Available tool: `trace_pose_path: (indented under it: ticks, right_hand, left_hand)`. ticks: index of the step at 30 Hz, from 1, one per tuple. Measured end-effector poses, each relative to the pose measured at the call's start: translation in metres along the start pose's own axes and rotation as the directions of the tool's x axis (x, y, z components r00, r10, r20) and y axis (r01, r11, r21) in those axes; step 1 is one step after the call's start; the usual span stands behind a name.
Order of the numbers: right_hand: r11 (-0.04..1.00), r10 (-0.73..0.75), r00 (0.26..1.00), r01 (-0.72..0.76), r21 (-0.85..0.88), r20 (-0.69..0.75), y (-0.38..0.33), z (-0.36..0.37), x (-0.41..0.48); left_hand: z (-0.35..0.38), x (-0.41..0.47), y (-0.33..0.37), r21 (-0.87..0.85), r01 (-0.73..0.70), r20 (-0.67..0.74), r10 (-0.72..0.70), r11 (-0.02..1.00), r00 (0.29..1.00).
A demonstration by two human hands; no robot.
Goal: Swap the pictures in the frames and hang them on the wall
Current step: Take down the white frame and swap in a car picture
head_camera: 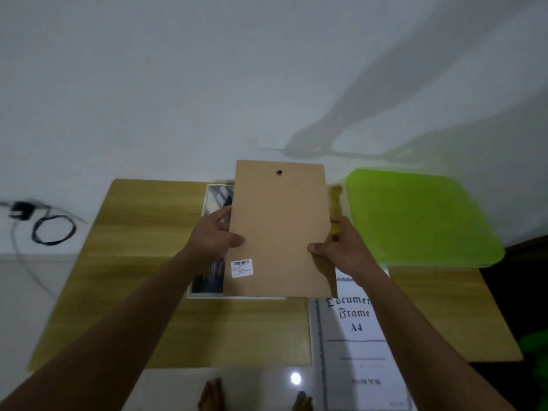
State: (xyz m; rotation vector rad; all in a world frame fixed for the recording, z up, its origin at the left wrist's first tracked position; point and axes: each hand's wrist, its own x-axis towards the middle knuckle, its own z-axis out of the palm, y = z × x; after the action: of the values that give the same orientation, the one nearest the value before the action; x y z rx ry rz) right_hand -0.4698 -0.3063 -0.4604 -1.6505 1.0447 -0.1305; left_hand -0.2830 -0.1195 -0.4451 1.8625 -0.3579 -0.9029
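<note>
Black plug and cable (20, 210): far left, off the counter, the cable coiled in a loop against a pale surface.
Counter (142, 262): wood-grain top set against a white wall.
Picture frame (214, 200): lies flat on the counter toward the wall. It has a white border with a dark picture inside, and its right part is hidden behind the board.
Left hand (213, 235): grip clamped on the board's left edge, thumb on the near face and fingers behind it.
Backing board (281, 226): plain brown, held between both hands above the frame and slightly tilted. It has a small dark hole near its top edge and a white barcode label near its lower left corner.
Right hand (347, 247): grip clamped on the board's right edge, thumb on the near face and fingers curled behind.
Printed sheet (355, 327): lies on the counter's near right and reads "Document Frame A4". Its top is covered by the board and the right forearm.
Green sheet (421, 218): bright green with rounded corners, on the counter's far right, just beside the board.
</note>
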Motion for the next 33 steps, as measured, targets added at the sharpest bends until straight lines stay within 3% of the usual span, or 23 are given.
trace_pose_path:
  ticks: [7, 16, 22, 26, 33]
  right_hand:
    - [0.995, -0.029, 0.996, 0.020, -0.101, -0.088, 0.002, 0.094, 0.027]
    - [0.972, 0.019, 0.986, -0.057, -0.230, -0.165, 0.015, 0.123, 0.045]
    - [0.917, 0.103, 0.983, -0.152, -0.369, -0.149, 0.021, 0.124, 0.053]
    - [0.855, 0.159, 0.981, -0.194, -0.480, -0.114, 0.022, 0.125, 0.052]
    - [0.858, 0.171, 0.985, -0.141, -0.494, 0.016, 0.017, 0.118, 0.045]
  left_hand:
    - [-0.059, 0.031, -0.043, 0.233, -0.096, -0.049, 0.111, 0.968, 0.993]
    - [-0.064, 0.059, -0.076, 0.299, -0.088, -0.049, 0.107, 0.950, 0.993]
    - [-0.055, 0.070, -0.086, 0.430, -0.073, -0.077, 0.117, 0.900, 0.990]
    - [-0.051, 0.077, -0.096, 0.513, 0.016, -0.087, 0.034, 0.858, 0.996]
    - [-0.044, 0.081, -0.097, 0.582, 0.013, -0.102, 0.057, 0.813, 0.993]
